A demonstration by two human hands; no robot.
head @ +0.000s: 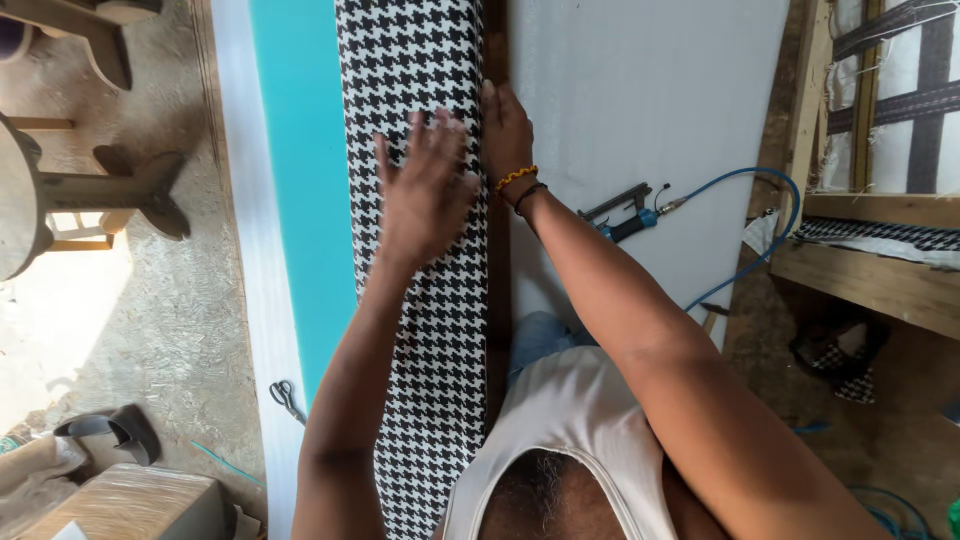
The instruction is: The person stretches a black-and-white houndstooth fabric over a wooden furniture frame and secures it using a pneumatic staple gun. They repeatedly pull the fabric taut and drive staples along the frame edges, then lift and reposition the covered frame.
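While the left hand [425, 195] lies flat with fingers spread on the houndstooth fabric [430, 330] to smooth it over the long padded piece, the right hand [505, 130] presses its edge down beside the white sheet [640, 90].

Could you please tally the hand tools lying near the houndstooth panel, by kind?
Pneumatic staple gun, on the white sheet near the right hand: 1
Scissors, on the white edge beside the teal foam, left of the left hand: 1
Total: 2
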